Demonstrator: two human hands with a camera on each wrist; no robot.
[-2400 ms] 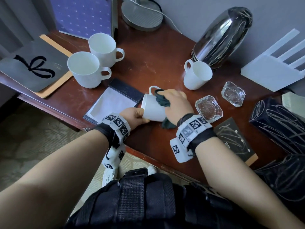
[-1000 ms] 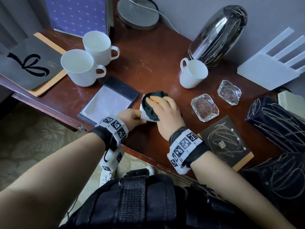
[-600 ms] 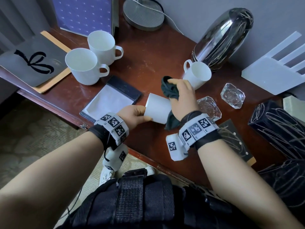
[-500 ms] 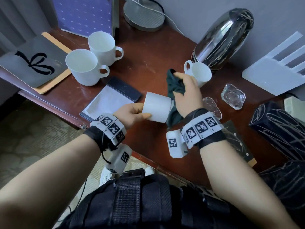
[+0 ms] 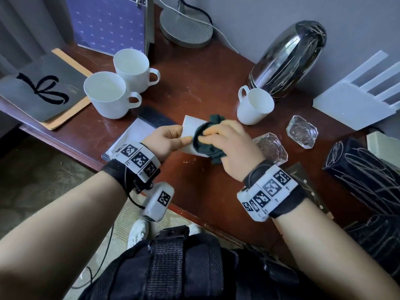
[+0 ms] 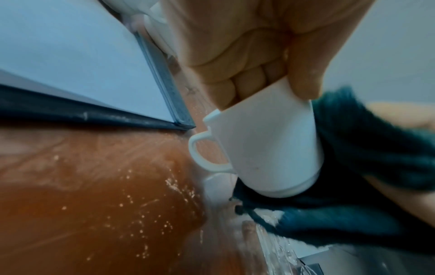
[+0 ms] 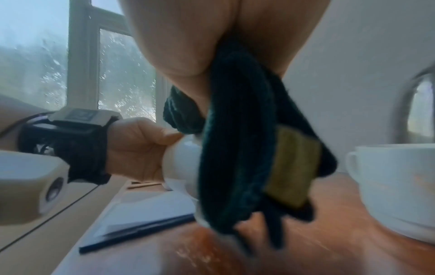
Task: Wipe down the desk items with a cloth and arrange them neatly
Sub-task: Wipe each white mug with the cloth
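Half a second back the cloth (image 5: 207, 140) was lifted clear beside the cup (image 5: 190, 131); now the right hand (image 5: 229, 146) has pressed it back against the cup's base end, and the cup has turned a little in the left hand (image 5: 166, 140). Held on its side just above the desk (image 5: 194, 83), the cup points its base toward the right hand, and the left wrist view shows its handle (image 6: 207, 154) hanging toward the desk. The left grip is closed on the cup at the rim end, thumb outside and fingers (image 6: 235, 87) curled into the mouth. The right grip is closed on the bunched cloth, thumb and fingers pinching it while it wraps over the foot. I judge the step in hand to be wiping this cup, now at its bottom and lower wall. Three more cups stand upright: two (image 5: 121, 87) at the far left, touching or nearly so, and one (image 5: 253, 107) by the chrome kettle (image 5: 287, 59). Two glass dishes (image 5: 300, 133) sit near the right wrist, a notepad (image 5: 138, 131) under the left. Next, probably, the cup needs another turn so the cloth reaches the handle side, then setting upright near the others; keeping it clear of the nearer dish matters when it goes down.
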